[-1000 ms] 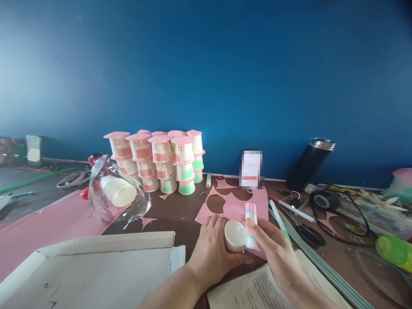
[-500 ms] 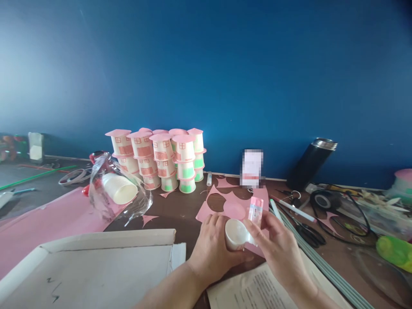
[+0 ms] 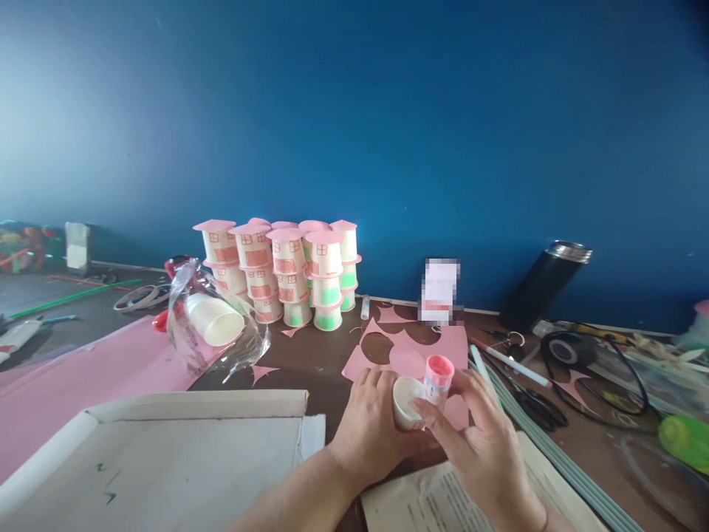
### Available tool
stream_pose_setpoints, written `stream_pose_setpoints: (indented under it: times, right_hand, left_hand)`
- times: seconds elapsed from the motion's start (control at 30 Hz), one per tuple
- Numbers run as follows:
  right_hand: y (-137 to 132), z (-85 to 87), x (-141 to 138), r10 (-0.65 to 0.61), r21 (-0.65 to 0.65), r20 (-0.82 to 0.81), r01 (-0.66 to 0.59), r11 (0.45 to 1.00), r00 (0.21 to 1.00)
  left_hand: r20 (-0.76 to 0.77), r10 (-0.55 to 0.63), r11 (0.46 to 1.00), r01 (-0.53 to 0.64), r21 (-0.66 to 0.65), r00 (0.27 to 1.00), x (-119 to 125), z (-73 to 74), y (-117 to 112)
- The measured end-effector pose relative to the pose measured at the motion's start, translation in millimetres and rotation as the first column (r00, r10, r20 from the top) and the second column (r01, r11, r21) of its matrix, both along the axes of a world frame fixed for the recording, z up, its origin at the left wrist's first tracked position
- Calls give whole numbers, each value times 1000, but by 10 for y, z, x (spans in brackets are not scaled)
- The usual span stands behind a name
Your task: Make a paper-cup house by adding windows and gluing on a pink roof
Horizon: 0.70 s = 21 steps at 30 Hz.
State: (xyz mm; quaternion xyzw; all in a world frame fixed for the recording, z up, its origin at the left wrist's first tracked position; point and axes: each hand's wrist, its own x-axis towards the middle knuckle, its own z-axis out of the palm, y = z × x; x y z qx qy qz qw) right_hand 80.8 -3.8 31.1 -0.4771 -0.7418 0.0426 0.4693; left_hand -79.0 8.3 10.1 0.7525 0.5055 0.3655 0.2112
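My left hand (image 3: pixel 368 421) is wrapped round a small white paper cup (image 3: pixel 408 399), whose round white end faces up toward me. In my right hand (image 3: pixel 481 440), between thumb and fingers, is a glue stick (image 3: pixel 439 375) with its pink end up. It stands close against the right side of the cup's edge; its lower end is hidden behind my thumb and the cup. Beneath and beyond both hands lies a pink paper sheet (image 3: pixel 360 356) with round holes cut out. A loose pink paper circle (image 3: pixel 407 360) rests on it.
Stacked paper-cup towers (image 3: pixel 288 270) with pink roofs stand at the wall. Left are bagged paper cups (image 3: pixel 216 321) and an open white box (image 3: pixel 193 451). Right are a black flask (image 3: pixel 546 288), scissors (image 3: pixel 537 406), grey rods (image 3: pixel 559 462) and a cable (image 3: pixel 645 388).
The glue stick has turned in my right hand, so its pink end now tips toward me. My left hand keeps its grip on the cup. The whole view has shifted slightly.
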Motion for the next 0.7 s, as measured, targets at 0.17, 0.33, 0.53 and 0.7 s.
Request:
stream_pose_setpoints:
  times: [0.17, 0.33, 0.53, 0.7]
  right_hand:
    - [0, -11, -26, 23, -91, -239, -46, 995, 971]
    - [36, 22, 40, -71, -268, -637, -134, 954, 768]
    - [22, 34, 85, -13, -234, -575, -149, 961, 818]
    - [12, 9, 101, -72, -248, -422, -39, 968, 904]
  left_hand:
    - [12, 4, 1000, -3, -20, 1000, 9, 17, -5]
    - [50, 21, 996, -17, -82, 999, 18, 66, -32]
    - [83, 66, 993, -58, -99, 994, 14, 91, -31]
    - [143, 118, 990, -104, -99, 983, -3, 87, 6]
